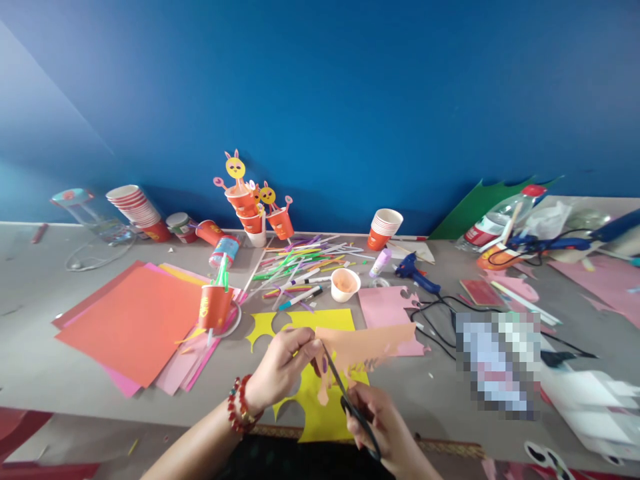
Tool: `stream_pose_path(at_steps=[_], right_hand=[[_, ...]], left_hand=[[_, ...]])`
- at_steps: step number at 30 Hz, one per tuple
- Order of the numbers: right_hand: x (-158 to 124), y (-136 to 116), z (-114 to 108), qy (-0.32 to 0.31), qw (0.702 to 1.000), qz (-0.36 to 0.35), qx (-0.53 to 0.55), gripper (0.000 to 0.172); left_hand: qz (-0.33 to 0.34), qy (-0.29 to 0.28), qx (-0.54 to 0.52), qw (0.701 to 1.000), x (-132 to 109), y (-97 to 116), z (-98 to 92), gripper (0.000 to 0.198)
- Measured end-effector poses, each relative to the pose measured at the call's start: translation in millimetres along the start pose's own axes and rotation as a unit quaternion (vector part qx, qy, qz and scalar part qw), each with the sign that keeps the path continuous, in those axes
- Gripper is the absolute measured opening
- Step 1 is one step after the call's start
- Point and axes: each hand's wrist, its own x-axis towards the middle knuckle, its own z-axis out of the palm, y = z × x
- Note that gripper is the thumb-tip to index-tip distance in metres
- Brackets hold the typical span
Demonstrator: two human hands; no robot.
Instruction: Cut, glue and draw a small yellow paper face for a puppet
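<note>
My left hand [283, 363] pinches the left end of a peach-orange sheet of paper [370, 343], whose lower edge is ragged from cutouts. In my right hand [377, 420] are black-handled scissors [367, 430]. Their blades point up and left, against the paper close to my left fingertips. Whether the blades are parted I cannot tell. A narrow strip of the peach paper hangs below the left fingers. Beneath both hands lies a yellow sheet [325, 413] with round pieces cut out of it.
Behind the hands are a small white cup [345, 285], scattered colored sticks [305, 260], a glue stick [381, 263] and a blue glue gun [417, 272] with its black cord. Orange sheets [135, 320] and a red cup [215, 308] lie left. Cup figures [243, 200] stand by the blue wall.
</note>
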Motion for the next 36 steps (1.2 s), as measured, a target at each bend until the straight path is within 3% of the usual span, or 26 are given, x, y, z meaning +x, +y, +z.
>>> stream_pose_path(at_steps=[13, 24, 30, 36], right_hand=[[0, 4, 2, 0.01, 1.0, 0.019, 0.02, 0.059], [0, 13, 0, 0.033, 0.998, -0.016, -0.048, 0.057], [0, 16, -1, 0.04, 0.998, -0.026, -0.043, 0.053], [2, 15, -4, 0.082, 0.989, -0.061, -0.106, 0.053]], left_hand=[[-0.018, -0.004, 0.018, 1.0, -2, -2, -0.9, 0.043], [-0.04, 0.01, -0.001, 0.999, -3, -7, 3.7, 0.043], [-0.049, -0.018, -0.033, 0.998, -3, -6, 1.2, 0.036], [-0.099, -0.037, -0.077, 0.991, -9, -7, 2.7, 0.03]])
